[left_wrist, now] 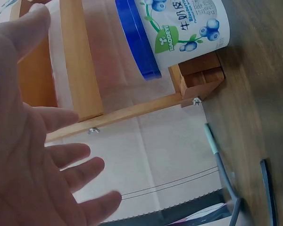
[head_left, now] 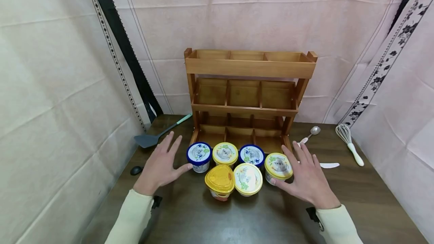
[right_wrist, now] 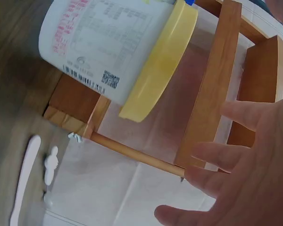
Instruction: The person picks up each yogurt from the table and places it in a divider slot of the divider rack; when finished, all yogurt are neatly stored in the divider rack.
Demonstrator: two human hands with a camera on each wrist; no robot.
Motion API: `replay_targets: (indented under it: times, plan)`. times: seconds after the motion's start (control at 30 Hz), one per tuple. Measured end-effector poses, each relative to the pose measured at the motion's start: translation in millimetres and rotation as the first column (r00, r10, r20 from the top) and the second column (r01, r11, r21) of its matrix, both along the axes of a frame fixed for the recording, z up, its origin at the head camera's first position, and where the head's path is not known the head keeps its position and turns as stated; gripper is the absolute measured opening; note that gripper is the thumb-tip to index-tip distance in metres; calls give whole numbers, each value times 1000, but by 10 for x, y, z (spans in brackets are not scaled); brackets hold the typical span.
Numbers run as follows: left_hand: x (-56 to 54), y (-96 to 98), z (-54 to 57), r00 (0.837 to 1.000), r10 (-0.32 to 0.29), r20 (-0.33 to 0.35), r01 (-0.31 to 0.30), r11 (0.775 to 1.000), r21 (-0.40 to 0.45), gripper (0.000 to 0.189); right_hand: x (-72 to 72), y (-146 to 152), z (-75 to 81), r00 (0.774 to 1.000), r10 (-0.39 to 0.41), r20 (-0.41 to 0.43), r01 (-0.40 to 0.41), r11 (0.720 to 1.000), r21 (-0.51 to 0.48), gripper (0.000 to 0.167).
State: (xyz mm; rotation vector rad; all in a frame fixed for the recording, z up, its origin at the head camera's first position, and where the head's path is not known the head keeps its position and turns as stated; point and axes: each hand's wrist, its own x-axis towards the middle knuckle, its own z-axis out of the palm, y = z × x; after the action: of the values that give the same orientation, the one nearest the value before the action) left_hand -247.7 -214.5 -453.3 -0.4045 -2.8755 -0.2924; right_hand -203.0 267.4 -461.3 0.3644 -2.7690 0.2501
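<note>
Several small yogurt tubs stand grouped on the table. My left hand (head_left: 163,166) is spread, its thumb close beside a blue-lidded tub (head_left: 199,156) with blueberries on its label (left_wrist: 188,33). My right hand (head_left: 306,178) is likewise spread beside a yellow-lidded tub (head_left: 278,166); whether the thumb touches it I cannot tell. Neither hand grips anything. Between them are another blue-lidded tub (head_left: 252,155), a yellow-lidded tub (head_left: 225,154), a pale-yellow-lidded tub (head_left: 248,179) and a deeper yellow tub (head_left: 220,179) with a rounded triangular lid.
Behind the tubs stands a tiered wooden rack (head_left: 251,69) with divided compartments. To the left lie a dark spatula (head_left: 146,140) and a small black object (head_left: 136,170). On the right are a spoon (head_left: 314,130), a white-handled whisk (head_left: 350,144) and a white knife (head_left: 329,165).
</note>
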Motion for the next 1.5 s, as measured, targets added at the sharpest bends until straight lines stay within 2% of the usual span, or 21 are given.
replay_targets:
  times: [0.23, 0.43, 0.7, 0.9, 1.1, 1.27, 1.5]
  plan:
    - [-167, -49, -7, 1000, -22, 22, 20, 996, 89, 103, -144, 69, -38, 999, 44, -20, -45, 998, -52, 113]
    - [-339, -64, 70, 999, -49, 9, 48, 989, 138, 92, -203, 106, -119, 999, 23, 40, -18, 992, -126, 109]
    - [-670, -81, 195, 996, -82, -25, 86, 963, 254, 83, -241, 102, -167, 985, 7, 171, 30, 977, -212, 110]
    - [-885, -84, 224, 994, -104, -32, 109, 935, 338, 77, -271, 126, -223, 980, 23, 197, 34, 959, -281, 108]
    - [-1068, -22, 269, 994, -112, -16, 107, 882, 459, 66, -300, 151, -270, 979, 50, 199, 24, 936, -350, 103]
    - [-1238, 66, 310, 993, -116, 0, 95, 818, 567, 55, -285, 160, -337, 976, 67, 206, 19, 921, -389, 99]
    - [-1463, 208, 395, 996, -85, -27, 80, 727, 682, 50, -259, 187, -374, 971, 71, 228, 28, 913, -407, 101]
